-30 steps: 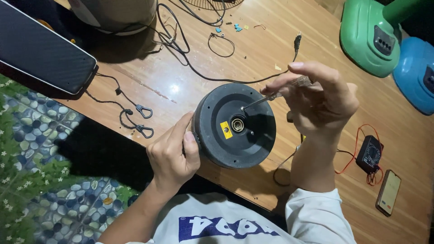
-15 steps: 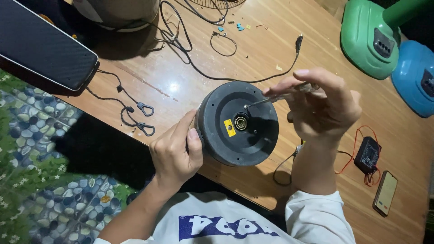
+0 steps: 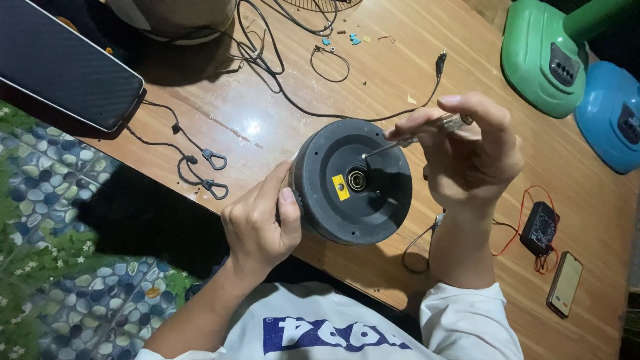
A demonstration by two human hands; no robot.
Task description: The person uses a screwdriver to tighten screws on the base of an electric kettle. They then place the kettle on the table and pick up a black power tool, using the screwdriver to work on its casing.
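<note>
A round black motor housing [image 3: 353,181] with a yellow sticker and a metal bearing at its centre stands on the wooden table [image 3: 427,47]. My left hand [image 3: 259,225] grips the housing's left rim. My right hand [image 3: 471,155] holds a screwdriver [image 3: 413,139] with a clear handle. Its metal tip rests on the housing's face just above the bearing.
A black flat case [image 3: 63,67] lies at the far left, with a black cord and two clips [image 3: 207,170] beside it. Green [image 3: 547,57] and blue [image 3: 610,123] fan bases sit at the right. A small black box with red wires [image 3: 540,228] and a phone [image 3: 565,284] lie near my right arm.
The view has shifted a little. Both hands keep the same hold, and the screwdriver tip stays on the housing's face.
</note>
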